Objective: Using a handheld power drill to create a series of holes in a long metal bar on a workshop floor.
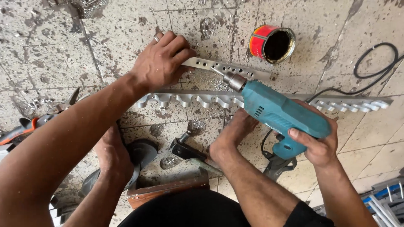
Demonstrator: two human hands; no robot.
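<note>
My left hand presses the perforated metal strip flat to the tiled floor, upper centre, so it can't spin. My right hand grips the teal drill, bit on the strip.

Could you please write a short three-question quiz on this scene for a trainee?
1. True or false: the right hand holds the drill.
2. What does the left hand press down? A. the tin B. the strip C. the hammer
3. Fill in: the drill bit meets the strip, which already has a row of ____.

Key:
1. True; the drill is teal and its cord trails off across the floor.
2. B; the tin stands apart beyond the strip, and the hammer lies by the feet.
3. Holes.
</note>
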